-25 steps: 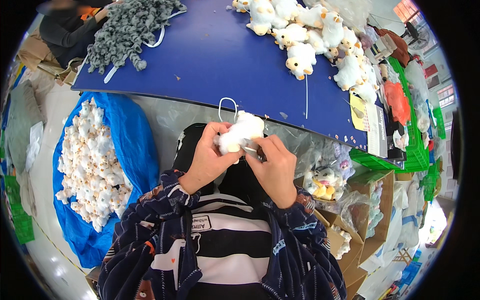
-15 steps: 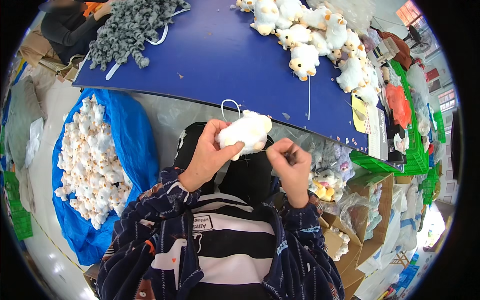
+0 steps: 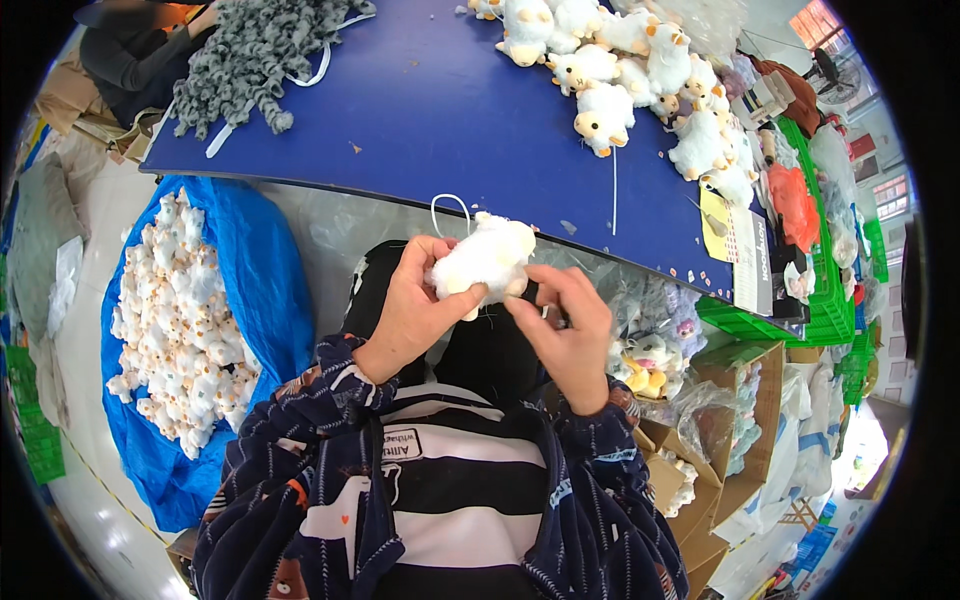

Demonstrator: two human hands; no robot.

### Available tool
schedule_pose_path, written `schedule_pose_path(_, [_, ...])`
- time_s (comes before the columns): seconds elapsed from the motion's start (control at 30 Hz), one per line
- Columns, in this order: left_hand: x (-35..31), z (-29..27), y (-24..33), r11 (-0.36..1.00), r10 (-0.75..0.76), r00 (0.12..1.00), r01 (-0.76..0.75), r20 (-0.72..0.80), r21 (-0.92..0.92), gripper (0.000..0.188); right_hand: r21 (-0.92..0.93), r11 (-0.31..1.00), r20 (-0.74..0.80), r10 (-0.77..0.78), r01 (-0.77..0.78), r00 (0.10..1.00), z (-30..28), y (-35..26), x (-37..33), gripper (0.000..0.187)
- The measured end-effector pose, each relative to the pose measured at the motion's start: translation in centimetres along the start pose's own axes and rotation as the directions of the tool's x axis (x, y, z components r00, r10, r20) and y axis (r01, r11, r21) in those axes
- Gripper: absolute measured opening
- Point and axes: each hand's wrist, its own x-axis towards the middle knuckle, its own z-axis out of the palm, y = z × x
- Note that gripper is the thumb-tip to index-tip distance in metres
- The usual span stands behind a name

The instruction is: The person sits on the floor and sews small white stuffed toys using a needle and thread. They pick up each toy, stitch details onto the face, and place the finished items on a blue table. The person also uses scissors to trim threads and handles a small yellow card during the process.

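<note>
A small white fluffy plush sheep [image 3: 478, 262] is in my left hand [image 3: 412, 305], above my lap, the thumb across its lower side and the fingers behind it. From its upper left side a white cord loop [image 3: 449, 200] sticks out. At the toy's right end my right hand [image 3: 568, 325] has thumb and forefinger on either side of a small tan foot [image 3: 517, 286], with the other fingers curled. Any thread or needle between these fingertips is too fine to make out.
On the blue table [image 3: 440, 110], several white plush sheep [image 3: 604, 115] are heaped at the right and grey curly fabric [image 3: 245, 65] lies far left. A blue sack [image 3: 275, 270] of white-and-tan pieces stands on my left, cardboard boxes [image 3: 750, 440] on my right. A person [image 3: 130, 60] sits far left.
My right hand has moved left, in to the toy's foot; before, it was apart from it with a fine thread seeming to run between. My left hand keeps its hold.
</note>
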Motion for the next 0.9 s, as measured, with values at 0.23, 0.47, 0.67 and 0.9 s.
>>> schedule_pose_path(0.23, [-0.1, -0.2, 0.5, 0.997, 0.069, 0.997, -0.07, 0.024, 0.034, 0.041, 0.155, 0.987, 0.175, -0.079, 0.052, 0.981, 0.3, 0.6, -0.4, 0.011])
schedule_pose_path(0.47, [0.3, -0.5, 0.6, 0.995, 0.092, 0.996, -0.092, -0.008, 0.026, 0.042, 0.136, 0.991, 0.432, -0.071, 0.013, 0.899, -2.8, -1.3, 0.2, 0.034])
schedule_pose_path(0.67, [0.1, -0.1, 0.9, 0.983, 0.136, 0.991, -0.137, 0.012, 0.125, 0.044, -0.417, 0.826, 0.169, -0.338, 0.378, 0.926, -1.9, 1.2, 0.6, 0.048])
schedule_pose_path(0.9, [0.0, -0.2, 0.5, 0.97, 0.163, 0.986, -0.165, 0.025, 0.181, 0.046, -0.444, 0.778, 0.189, -0.404, 0.445, 0.895, -0.7, 1.3, 0.9, 0.042])
